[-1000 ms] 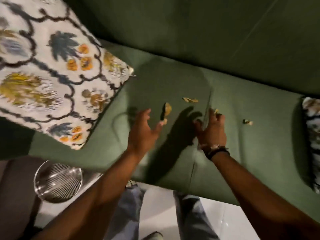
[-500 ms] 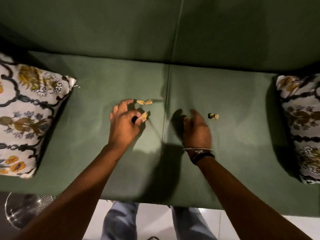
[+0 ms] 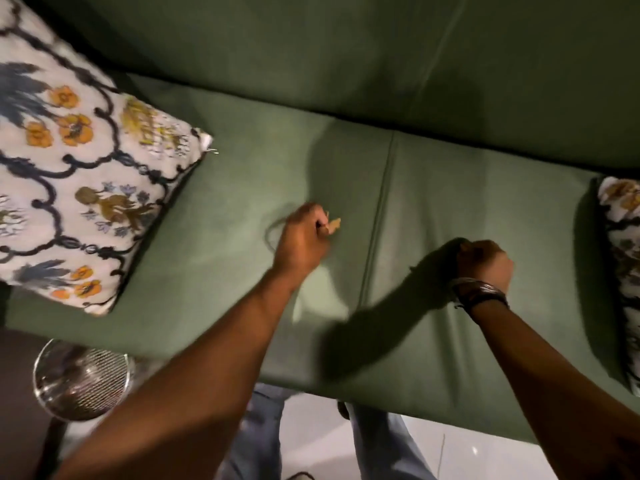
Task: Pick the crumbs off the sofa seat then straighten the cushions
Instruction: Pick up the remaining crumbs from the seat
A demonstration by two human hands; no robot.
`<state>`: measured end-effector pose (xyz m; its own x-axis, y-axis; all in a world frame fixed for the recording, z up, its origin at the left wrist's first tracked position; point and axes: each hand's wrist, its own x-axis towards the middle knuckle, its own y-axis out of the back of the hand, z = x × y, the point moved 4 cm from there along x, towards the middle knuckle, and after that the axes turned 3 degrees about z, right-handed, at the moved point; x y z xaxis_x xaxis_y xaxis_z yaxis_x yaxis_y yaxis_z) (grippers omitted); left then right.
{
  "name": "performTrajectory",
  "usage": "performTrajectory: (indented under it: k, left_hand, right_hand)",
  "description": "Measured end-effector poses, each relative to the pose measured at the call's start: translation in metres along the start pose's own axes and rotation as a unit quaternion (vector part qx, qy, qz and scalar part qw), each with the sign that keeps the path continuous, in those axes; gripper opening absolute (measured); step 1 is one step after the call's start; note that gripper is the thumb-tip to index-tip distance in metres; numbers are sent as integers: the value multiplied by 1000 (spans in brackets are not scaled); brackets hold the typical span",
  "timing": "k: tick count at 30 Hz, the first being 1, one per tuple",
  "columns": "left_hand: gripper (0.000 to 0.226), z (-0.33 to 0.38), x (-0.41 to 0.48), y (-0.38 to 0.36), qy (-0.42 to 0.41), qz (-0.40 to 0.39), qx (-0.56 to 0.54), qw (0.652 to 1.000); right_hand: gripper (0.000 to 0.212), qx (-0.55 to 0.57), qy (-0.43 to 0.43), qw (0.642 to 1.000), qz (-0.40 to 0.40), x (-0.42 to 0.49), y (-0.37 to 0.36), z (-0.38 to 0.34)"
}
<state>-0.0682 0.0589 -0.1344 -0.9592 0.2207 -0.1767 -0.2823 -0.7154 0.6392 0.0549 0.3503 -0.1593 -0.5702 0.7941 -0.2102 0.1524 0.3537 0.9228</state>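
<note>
My left hand [image 3: 302,242] is closed over the green sofa seat [image 3: 450,209], left of the centre seam, with a tan crumb [image 3: 334,224] sticking out between its fingertips. My right hand [image 3: 483,259] is a closed fist right of the seam, with bracelets at the wrist; whatever is inside it is hidden. No loose crumbs show on the seat. A floral cushion [image 3: 79,174] lies tilted on the left end of the seat. A second floral cushion [image 3: 623,237] sits at the right edge, partly cut off.
A round metal mesh bin [image 3: 81,379] stands on the floor by the sofa's front left corner. My legs in jeans [image 3: 256,434] are against the seat's front edge on a pale tiled floor. The sofa backrest [image 3: 346,57] rises behind.
The crumbs that lay on the seat are gone from it. My left hand has closed on a crumb; my right hand moved right and closed into a fist. The view tilted.
</note>
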Motion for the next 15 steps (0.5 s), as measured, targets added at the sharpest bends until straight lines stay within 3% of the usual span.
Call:
performTrajectory:
  k: [2, 5, 8, 10, 12, 15]
  left_hand:
    - [12, -21, -35, 21, 61, 32, -24, 997]
    - [26, -71, -100, 70, 60, 65, -64, 994]
    - [27, -128, -158, 114, 87, 80, -106, 987]
    - [23, -158, -181, 134, 136, 90, -114, 980]
    - [24, -171, -183, 143, 155, 80, -111, 978]
    - [21, -162, -155, 140, 129, 35, -157, 978]
  right_hand:
    - [21, 12, -1, 1000, 18, -5, 7, -1]
    - [14, 24, 15, 999, 32, -25, 10, -7]
    - [12, 79, -55, 992, 76, -32, 15, 2]
    - [31, 118, -116, 985, 53, -28, 15, 9]
    - [47, 144, -122, 982, -14, -24, 7, 8]
    - [24, 167, -111, 979, 30, -24, 0, -4]
